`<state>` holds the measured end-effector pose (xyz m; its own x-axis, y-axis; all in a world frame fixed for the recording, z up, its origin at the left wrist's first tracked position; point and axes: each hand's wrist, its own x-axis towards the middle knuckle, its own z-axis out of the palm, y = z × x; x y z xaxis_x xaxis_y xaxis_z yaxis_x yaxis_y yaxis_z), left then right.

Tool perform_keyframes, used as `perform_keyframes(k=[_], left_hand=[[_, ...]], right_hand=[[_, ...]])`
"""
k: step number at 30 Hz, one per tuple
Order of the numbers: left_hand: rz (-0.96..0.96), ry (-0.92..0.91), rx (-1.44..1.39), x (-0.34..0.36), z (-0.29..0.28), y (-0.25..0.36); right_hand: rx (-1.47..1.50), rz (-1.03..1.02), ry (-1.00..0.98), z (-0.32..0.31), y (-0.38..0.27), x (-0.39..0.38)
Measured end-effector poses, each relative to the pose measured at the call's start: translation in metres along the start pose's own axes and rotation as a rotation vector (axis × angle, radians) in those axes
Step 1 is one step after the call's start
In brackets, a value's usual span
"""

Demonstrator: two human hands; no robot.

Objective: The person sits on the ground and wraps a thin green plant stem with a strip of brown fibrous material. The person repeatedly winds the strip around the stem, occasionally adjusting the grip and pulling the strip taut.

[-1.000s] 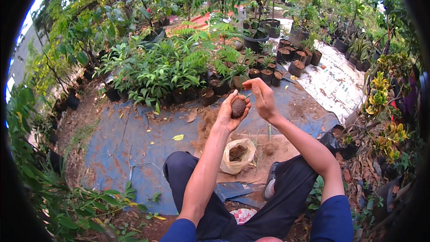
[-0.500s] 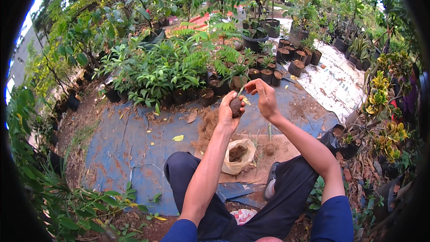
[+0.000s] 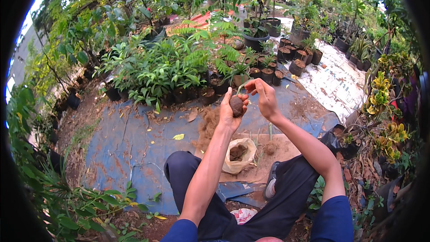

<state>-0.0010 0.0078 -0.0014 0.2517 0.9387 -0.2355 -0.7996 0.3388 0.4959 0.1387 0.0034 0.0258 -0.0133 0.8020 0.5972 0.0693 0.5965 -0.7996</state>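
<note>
In my left hand (image 3: 231, 112) is a rounded brown ball of soil (image 3: 237, 105), with a thin green stem (image 3: 241, 89) rising from its top. My right hand (image 3: 262, 98) is just right of it, fingers curled at the stem, their tips partly hidden. Below both hands an open cream sack (image 3: 234, 163) with brown soil (image 3: 237, 151) inside sits on a tan sheet (image 3: 286, 145). Loose brown fibre (image 3: 208, 127) lies beside the sack.
I sit cross-legged on a blue tarp (image 3: 121, 152). Potted seedlings (image 3: 152, 74) and black soil bags (image 3: 296, 67) stand ahead, with a white sheet (image 3: 331, 85) at the right. Leafy plants crowd both sides, among them a yellow-green shrub (image 3: 380, 92).
The ball in my left hand has turned slightly and shifted a little left, with the thumb higher beside it. My right fingers stay at the stem, with only slight movement.
</note>
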Motion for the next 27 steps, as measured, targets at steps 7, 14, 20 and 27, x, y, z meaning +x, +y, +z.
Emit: perform_keyframes(k=[7,14,20,27], left_hand=[[-0.061,-0.076,0.033,0.011,-0.015,-0.005],[0.003,-0.261,-0.101,0.0,-0.003,-0.003],[-0.043,-0.281,-0.259,0.003,-0.005,-0.008],[-0.148,-0.26,-0.296,0.008,-0.014,-0.006]], right_hand=[[-0.003,0.014,-0.027,0.0,0.0,-0.001],[0.088,0.083,-0.035,0.0,-0.003,-0.001],[-0.064,-0.01,0.006,-0.001,-0.006,0.0],[-0.073,-0.02,0.058,-0.001,-0.005,0.0]])
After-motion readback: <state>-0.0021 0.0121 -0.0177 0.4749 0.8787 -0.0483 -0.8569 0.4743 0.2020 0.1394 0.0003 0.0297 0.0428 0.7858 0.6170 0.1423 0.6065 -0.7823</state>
